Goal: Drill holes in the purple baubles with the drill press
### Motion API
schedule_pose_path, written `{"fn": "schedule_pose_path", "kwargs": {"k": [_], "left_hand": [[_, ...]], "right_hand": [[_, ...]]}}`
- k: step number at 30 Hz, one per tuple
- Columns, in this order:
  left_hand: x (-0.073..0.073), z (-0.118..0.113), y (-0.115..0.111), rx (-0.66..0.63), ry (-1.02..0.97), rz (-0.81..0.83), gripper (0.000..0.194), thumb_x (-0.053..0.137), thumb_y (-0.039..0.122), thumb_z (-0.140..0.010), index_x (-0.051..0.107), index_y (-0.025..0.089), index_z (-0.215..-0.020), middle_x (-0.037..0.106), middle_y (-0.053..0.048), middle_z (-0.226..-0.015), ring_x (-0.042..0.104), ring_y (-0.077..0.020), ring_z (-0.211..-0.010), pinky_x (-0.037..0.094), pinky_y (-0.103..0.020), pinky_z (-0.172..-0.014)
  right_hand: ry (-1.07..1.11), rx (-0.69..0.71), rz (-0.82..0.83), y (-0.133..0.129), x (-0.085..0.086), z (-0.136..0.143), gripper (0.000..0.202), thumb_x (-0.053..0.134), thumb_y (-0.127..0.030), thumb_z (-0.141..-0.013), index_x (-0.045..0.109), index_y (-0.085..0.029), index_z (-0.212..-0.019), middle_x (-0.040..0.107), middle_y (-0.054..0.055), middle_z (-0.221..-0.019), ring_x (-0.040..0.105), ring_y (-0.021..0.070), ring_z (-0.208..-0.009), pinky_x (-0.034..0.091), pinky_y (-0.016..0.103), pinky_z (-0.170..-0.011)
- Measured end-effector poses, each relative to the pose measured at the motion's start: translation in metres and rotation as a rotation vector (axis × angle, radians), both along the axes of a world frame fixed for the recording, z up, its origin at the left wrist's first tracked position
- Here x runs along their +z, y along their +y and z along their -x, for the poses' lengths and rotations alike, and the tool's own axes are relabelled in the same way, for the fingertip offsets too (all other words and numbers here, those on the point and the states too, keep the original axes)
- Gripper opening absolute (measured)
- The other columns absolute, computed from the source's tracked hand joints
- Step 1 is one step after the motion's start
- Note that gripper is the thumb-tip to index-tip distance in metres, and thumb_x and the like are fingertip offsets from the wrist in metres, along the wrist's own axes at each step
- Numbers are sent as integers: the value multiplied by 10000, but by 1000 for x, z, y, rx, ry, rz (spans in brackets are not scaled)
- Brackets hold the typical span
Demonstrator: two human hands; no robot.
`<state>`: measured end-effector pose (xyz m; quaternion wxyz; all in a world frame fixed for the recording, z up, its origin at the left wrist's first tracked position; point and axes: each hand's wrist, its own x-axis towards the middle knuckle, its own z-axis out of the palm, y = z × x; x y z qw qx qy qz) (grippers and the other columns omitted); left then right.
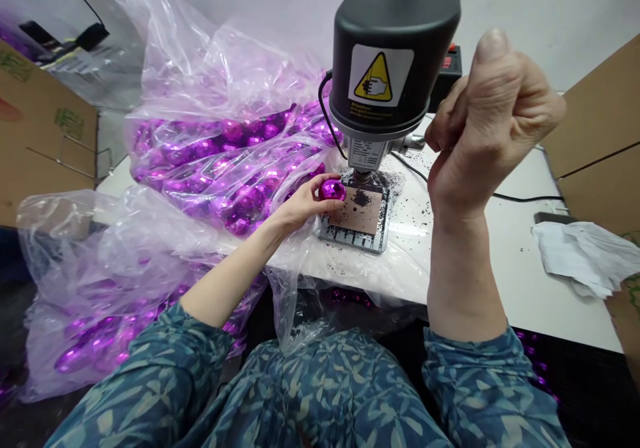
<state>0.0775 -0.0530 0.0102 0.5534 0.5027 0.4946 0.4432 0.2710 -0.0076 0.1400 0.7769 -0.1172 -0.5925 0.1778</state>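
Note:
My left hand (304,203) holds a shiny purple faceted ball (333,189) between thumb and fingers, at the left edge of a brown board (356,211). The board lies on the grey slotted base (373,243) of a small black bench drill press (395,48). Dark shavings (365,198) are scattered on the board, beneath the press head. My right hand (493,115) is raised beside the press, fingers curled and thumb on top. It is closed around the end of the press lever (414,142), whose grip is hidden by the fingers.
Clear plastic bags full of purple balls (240,195) cover the table's left side, and another bag (100,341) hangs lower. White crumpled paper (583,251) lies at the right of the white table (520,288). Cardboard boxes (595,141) stand on both sides. A black cable (525,198) crosses the tabletop.

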Motion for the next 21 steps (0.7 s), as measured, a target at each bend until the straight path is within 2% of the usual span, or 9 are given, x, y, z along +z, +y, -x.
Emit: {"fn": "schedule_pose_path", "kwargs": {"k": [1,4,6,10,12,15,17,21], "left_hand": [[-3,-1,1,3,26,-24,786,884,429,-789,554,194,-1463,717,-92,-1151,671,-163,-867,569,-316,-799],[-14,-5,4,20,157,-92,567,739,508,-927,599,195,-1379,723,-74,-1139,671,-176,-948,557,-316,-855],[-23,-6,7,22,234,-129,468,710,519,-954,645,192,-1281,721,-66,-1116,667,-183,-992,550,-306,-869],[-36,-9,17,74,149,-99,416,678,517,-982,625,207,-1254,692,-33,-977,662,-140,-762,536,-253,-647],[-39,-12,22,118,80,-61,363,648,503,-1004,607,211,-1217,666,-7,-897,629,-112,-625,493,-226,-537],[-41,-17,28,136,44,-19,309,649,475,-1011,594,204,-1147,645,20,-804,587,-89,-506,448,-203,-460],[-42,-21,30,139,40,-26,308,671,460,-999,595,201,-1147,651,19,-810,590,-82,-502,449,-190,-453],[-41,-26,29,115,94,-115,361,752,443,-938,641,195,-1175,692,-23,-968,646,-91,-639,488,-174,-513]], "right_hand": [[-5,-5,-3,1,0,0,531,649,-456,-921,345,-240,-543,241,-49,-477,294,107,-381,250,335,-421],[-41,-38,9,1,-1,-1,543,622,-493,-923,315,-241,-553,244,-48,-465,302,108,-383,265,338,-426],[-62,-63,17,0,0,-1,556,607,-535,-908,295,-241,-554,225,-48,-458,300,108,-379,277,339,-428],[-66,-95,41,-1,0,-1,564,581,-612,-857,274,-249,-552,210,-48,-456,295,108,-376,264,348,-414],[-72,-110,58,-2,1,0,559,564,-626,-848,264,-255,-556,213,-48,-457,293,109,-379,262,351,-412],[-75,-122,61,-3,1,0,557,550,-632,-844,256,-255,-558,225,-49,-461,292,101,-378,276,343,-409],[-80,-128,60,-3,1,0,558,547,-631,-847,259,-250,-559,229,-50,-464,299,95,-379,282,332,-410],[-42,-69,35,-3,1,0,551,593,-594,-846,292,-241,-549,233,-52,-466,303,91,-378,277,328,-423]]}}
